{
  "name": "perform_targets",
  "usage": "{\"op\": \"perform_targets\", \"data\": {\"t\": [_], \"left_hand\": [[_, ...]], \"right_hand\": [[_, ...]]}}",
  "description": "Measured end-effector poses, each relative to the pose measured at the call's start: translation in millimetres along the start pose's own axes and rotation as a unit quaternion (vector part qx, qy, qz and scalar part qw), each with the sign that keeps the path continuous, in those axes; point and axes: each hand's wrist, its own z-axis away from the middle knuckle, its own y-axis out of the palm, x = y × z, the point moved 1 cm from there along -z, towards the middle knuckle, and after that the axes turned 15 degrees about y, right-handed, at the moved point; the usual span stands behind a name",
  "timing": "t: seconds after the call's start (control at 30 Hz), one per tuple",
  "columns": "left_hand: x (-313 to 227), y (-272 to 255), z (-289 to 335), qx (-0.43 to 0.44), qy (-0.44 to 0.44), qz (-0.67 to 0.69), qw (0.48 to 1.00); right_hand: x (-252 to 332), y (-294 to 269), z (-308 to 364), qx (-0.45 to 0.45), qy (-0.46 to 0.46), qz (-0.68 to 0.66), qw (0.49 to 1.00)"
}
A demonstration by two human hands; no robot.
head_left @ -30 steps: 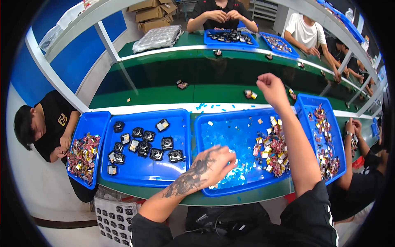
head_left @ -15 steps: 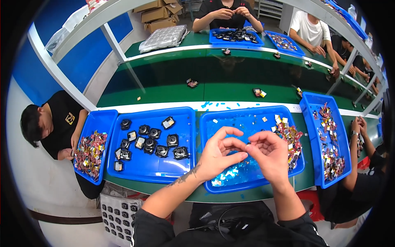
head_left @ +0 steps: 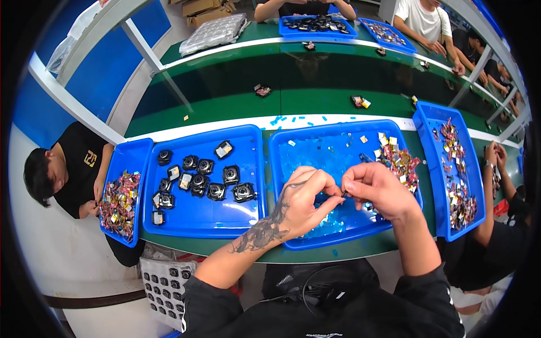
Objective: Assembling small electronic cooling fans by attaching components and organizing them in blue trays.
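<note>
My left hand (head_left: 307,200) and my right hand (head_left: 380,190) meet above a blue tray (head_left: 298,160), both closed in a pinch. A small dark part (head_left: 345,194) shows between the fingertips; its kind is too small to make out. Just beyond my right hand, a pile of small circuit pieces (head_left: 397,160) with pink, yellow and white bits lies in the tray's right side. Small shiny blue scraps (head_left: 327,228) are scattered on its floor under my hands. To the left, another blue tray (head_left: 191,225) holds several black square modules (head_left: 244,192) with round centres.
Narrow blue bins of circuit pieces stand at the far left (head_left: 135,225) and right (head_left: 442,197). Across the green conveyor belt (head_left: 214,96) lie several small assemblies (head_left: 262,90). White frame posts (head_left: 73,101) rise at the sides. Co-workers sit at left, right and opposite.
My fingers have closed together on a small dark part, and my left hand has turned with its back upward. The view has shifted, so the trays sit higher in it.
</note>
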Motion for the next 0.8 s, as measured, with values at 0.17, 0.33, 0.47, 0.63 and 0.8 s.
{"op": "perform_targets", "data": {"t": [0.17,0.33,0.47,0.63,0.8], "left_hand": [[1.3,-0.7,0.2,0.013,0.029,-0.066,0.997],[0.5,-1.0,-4.9,0.022,0.026,-0.055,0.998],[0.0,-0.7,-2.8,-0.011,-0.088,-0.001,0.996],[10.7,0.3,3.9,-0.118,-0.214,0.120,0.962],[-0.9,7.3,-3.9,-0.054,-0.254,0.184,0.948]], "right_hand": [[-4.2,-5.9,-2.7,-0.007,0.008,0.030,0.999],[-4.2,5.4,-14.0,-0.137,-0.058,0.071,0.986],[-10.5,6.4,-23.6,-0.256,-0.158,0.240,0.923],[-9.2,17.5,-8.3,-0.150,-0.137,-0.009,0.979],[-22.9,26.0,-8.7,-0.209,-0.207,-0.001,0.956]]}}
